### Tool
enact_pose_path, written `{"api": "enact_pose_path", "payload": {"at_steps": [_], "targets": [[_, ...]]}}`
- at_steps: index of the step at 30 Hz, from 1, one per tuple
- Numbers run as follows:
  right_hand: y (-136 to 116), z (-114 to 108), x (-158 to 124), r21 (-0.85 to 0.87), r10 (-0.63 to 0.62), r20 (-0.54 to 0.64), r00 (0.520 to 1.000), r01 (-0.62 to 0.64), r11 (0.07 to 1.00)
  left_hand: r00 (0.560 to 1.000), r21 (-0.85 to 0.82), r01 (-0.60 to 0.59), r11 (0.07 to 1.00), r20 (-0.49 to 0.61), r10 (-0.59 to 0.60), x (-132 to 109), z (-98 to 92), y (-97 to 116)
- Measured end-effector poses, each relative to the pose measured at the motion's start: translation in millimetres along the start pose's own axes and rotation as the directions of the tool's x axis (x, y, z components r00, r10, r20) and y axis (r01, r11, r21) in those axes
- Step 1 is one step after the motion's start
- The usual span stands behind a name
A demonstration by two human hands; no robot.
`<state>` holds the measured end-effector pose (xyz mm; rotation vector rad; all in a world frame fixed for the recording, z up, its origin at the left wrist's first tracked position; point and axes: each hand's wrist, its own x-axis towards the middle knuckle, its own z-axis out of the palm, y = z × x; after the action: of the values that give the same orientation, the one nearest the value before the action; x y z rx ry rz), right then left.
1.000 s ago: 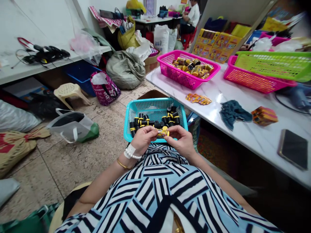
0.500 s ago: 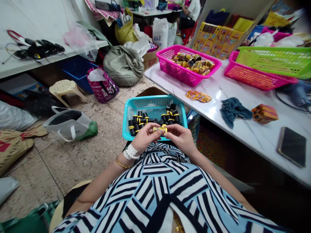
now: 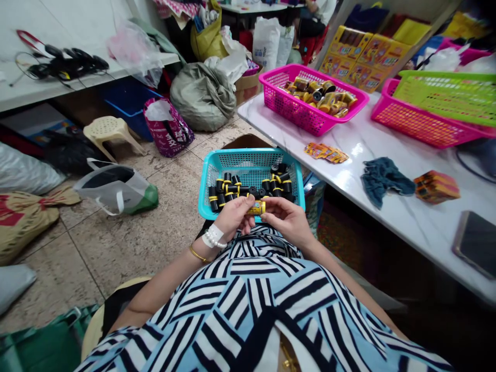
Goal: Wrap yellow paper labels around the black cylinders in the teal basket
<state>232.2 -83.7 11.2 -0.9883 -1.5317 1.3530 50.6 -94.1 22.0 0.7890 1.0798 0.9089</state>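
A small yellow-wrapped roll (image 3: 257,207) is pinched from both ends, my left hand (image 3: 233,215) on its left and my right hand (image 3: 290,219) on its right, just above my lap. Right behind the hands sits a teal basket (image 3: 217,165) on my knees, holding several black rolls with yellow bands (image 3: 248,187). My left wrist wears a pearl bracelet and a gold bangle.
A white marble table (image 3: 391,212) runs along my right with a pink basket of gold-wrapped rolls (image 3: 313,101), yellow labels (image 3: 326,153), a teal cloth (image 3: 383,178), an orange stack (image 3: 436,187) and a phone (image 3: 477,244). Bags and a stool (image 3: 106,135) crowd the floor on the left.
The view has shifted slightly; both hands stay together on the yellow roll, turning it a little between the fingers.
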Motion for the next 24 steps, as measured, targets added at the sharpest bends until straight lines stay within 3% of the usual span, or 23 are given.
{"api": "enact_pose_path", "payload": {"at_steps": [7, 12, 15, 18, 20, 22, 24], "targets": [[-0.7, 1.8, 0.1, 0.009, 0.027, -0.051, 0.998, -0.026, 1.000, 0.958, 0.137, -0.285, 0.949, -0.004, 0.288, 1.0, -2.5, -2.9], [-6.2, 7.7, 4.7, 0.165, 0.205, -0.006, 0.979, -0.201, 0.966, 0.890, 0.387, -0.429, 0.816, 0.025, 0.456, -4.0, -3.9, 0.9], [-6.3, 11.5, 10.0, 0.249, 0.310, 0.001, 0.951, -0.300, 0.921, 0.907, 0.323, -0.406, 0.855, 0.026, 0.421, -2.2, -4.6, -0.5], [-4.8, 12.1, 13.2, 0.376, 0.344, -0.038, 0.938, -0.306, 0.875, 0.941, -0.005, -0.337, 0.941, 0.009, 0.337, 3.8, -7.0, -2.4], [-3.6, 9.7, 13.2, 0.427, 0.351, -0.082, 0.933, -0.285, 0.858, 0.962, -0.201, -0.272, 0.941, -0.036, 0.271, 8.6, -9.9, -3.0], [-2.2, 6.2, 11.3, 0.434, 0.354, -0.110, 0.929, -0.276, 0.858, 0.979, -0.265, -0.201, 0.943, -0.076, 0.187, 12.7, -12.9, -3.8], [-0.3, 3.5, 8.3, 0.430, 0.359, -0.101, 0.928, -0.285, 0.857, 0.991, -0.224, -0.129, 0.966, -0.070, 0.116, 15.0, -14.7, -5.5]]}}
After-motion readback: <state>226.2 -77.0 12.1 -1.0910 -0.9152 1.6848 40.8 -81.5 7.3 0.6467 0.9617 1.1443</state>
